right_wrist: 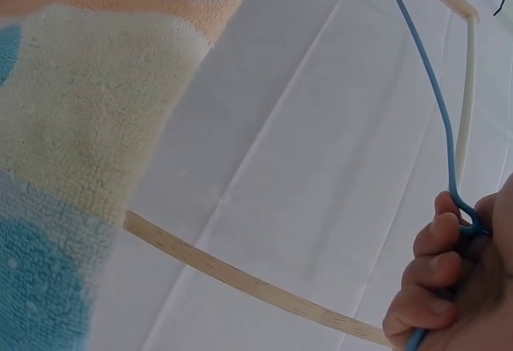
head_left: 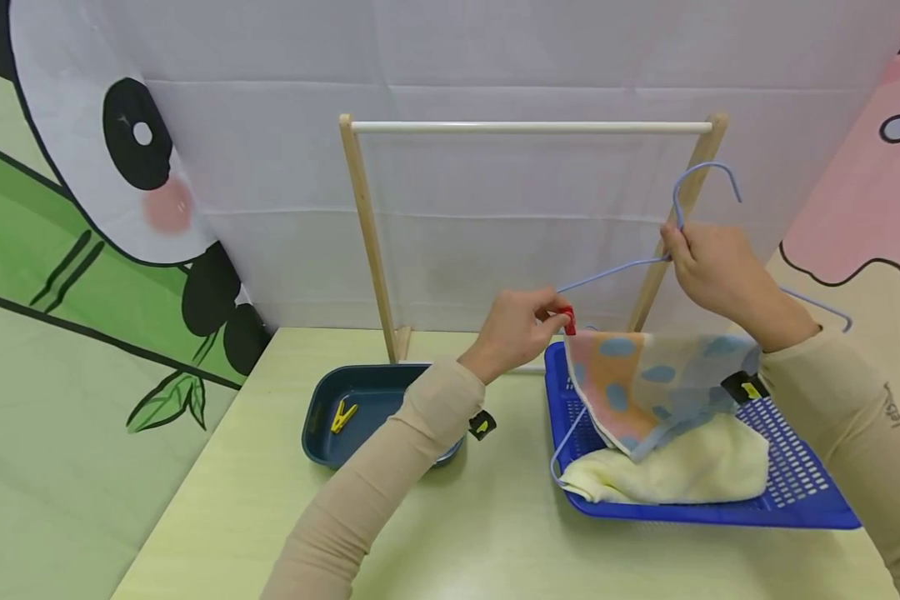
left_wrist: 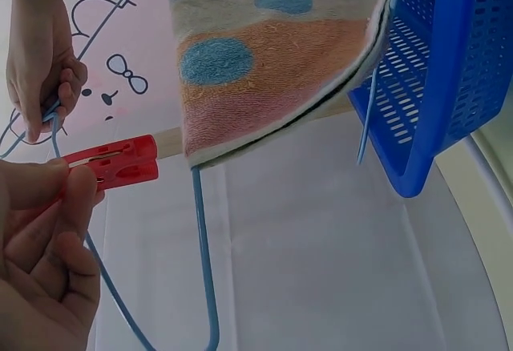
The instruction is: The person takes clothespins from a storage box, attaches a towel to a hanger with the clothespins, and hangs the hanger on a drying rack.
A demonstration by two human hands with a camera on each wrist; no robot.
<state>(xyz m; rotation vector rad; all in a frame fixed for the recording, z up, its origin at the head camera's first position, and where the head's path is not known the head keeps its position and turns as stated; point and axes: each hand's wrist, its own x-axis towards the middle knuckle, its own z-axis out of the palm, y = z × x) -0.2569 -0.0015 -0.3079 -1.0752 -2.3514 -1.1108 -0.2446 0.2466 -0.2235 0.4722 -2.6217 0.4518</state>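
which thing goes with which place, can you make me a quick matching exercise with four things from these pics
Things:
1. red clothespin
2. yellow clothespin
3. pale yellow cloth
4. blue hanger

Places:
A. in the dark teal tray
B. gripped by the right hand
C. pinched in the left hand
D. lying in the blue basket

Right pairs: 1-C, 2-A, 3-D, 4-B

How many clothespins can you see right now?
2: a red clothespin pinched in the left grip, and a yellow clothespin in the dark teal tub. The left sleeve covers part of the tub, so more may be hidden.
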